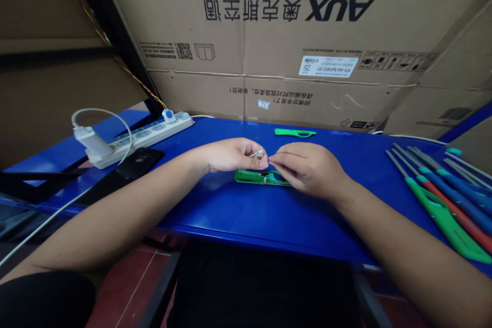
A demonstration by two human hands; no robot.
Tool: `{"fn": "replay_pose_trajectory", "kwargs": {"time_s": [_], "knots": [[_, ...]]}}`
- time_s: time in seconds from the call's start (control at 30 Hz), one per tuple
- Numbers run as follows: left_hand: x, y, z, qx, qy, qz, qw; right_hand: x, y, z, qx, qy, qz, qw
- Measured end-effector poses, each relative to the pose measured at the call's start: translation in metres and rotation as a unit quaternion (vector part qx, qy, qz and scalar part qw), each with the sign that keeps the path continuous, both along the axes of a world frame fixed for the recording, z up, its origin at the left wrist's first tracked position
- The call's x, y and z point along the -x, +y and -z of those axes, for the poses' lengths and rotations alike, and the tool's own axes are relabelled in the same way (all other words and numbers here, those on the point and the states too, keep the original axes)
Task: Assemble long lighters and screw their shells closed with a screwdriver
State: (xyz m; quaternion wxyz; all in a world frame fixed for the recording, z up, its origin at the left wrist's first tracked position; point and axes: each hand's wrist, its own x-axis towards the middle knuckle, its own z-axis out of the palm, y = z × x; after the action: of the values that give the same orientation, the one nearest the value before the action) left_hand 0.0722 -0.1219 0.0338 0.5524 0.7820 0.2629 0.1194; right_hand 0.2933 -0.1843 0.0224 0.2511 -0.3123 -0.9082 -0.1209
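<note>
My left hand point(234, 156) is closed round a small part point(257, 154), clear or silvery, whose end shows between thumb and fingers. My right hand point(303, 166) faces it with thumb and fingertips pinched together; whatever is between them is too small to make out. The two hands' fingertips almost meet. Just below them lies an opened green lighter casing half point(249, 177) with small parts inside, its right end partly covered by my right hand. A second green casing half point(294, 133), with a trigger loop, rests farther back on the blue table point(238, 212).
Several long-necked lighters in green point(442, 220), red point(457, 210) and blue point(472, 200) lie at the right. A white power strip point(144, 136) with a plugged-in charger point(92, 141) and cable is at the left. A large cardboard sheet point(269, 36) stands behind the table.
</note>
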Motion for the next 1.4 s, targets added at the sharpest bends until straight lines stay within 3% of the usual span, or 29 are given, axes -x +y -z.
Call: {"fn": "replay_pose_trajectory", "kwargs": {"time_s": [0.17,0.33,0.43,0.67,0.87,1.0,1.13,1.23,1.4], "knots": [[0.006,0.006,-0.003,-0.199,0.084,-0.1,0.971,-0.005,0.009,0.004,0.108,-0.018,0.045,0.993],[0.009,0.009,-0.007,-0.264,0.151,-0.054,0.951,-0.01,0.009,0.001,0.225,-0.101,-0.063,0.967],[0.007,0.009,-0.006,-0.279,0.15,-0.063,0.946,-0.006,0.003,-0.003,0.208,-0.161,-0.092,0.96],[0.007,0.014,0.002,-0.255,0.111,-0.102,0.955,0.008,-0.002,-0.002,0.121,-0.237,-0.085,0.96],[0.008,0.014,0.003,-0.271,0.13,-0.033,0.953,0.015,-0.006,0.003,0.088,-0.264,-0.078,0.957],[0.01,0.013,0.002,-0.257,0.126,0.005,0.958,0.012,-0.005,0.005,0.098,-0.179,-0.068,0.977],[0.011,0.009,0.001,-0.283,0.095,0.041,0.954,0.001,0.004,0.003,0.105,0.048,-0.029,0.993],[0.009,0.003,0.0,-0.372,0.053,0.048,0.926,-0.004,0.009,0.0,0.066,0.146,0.0,0.987],[0.002,-0.007,0.001,-0.496,0.001,0.007,0.868,-0.004,0.009,-0.003,0.033,0.12,0.007,0.992]]}}
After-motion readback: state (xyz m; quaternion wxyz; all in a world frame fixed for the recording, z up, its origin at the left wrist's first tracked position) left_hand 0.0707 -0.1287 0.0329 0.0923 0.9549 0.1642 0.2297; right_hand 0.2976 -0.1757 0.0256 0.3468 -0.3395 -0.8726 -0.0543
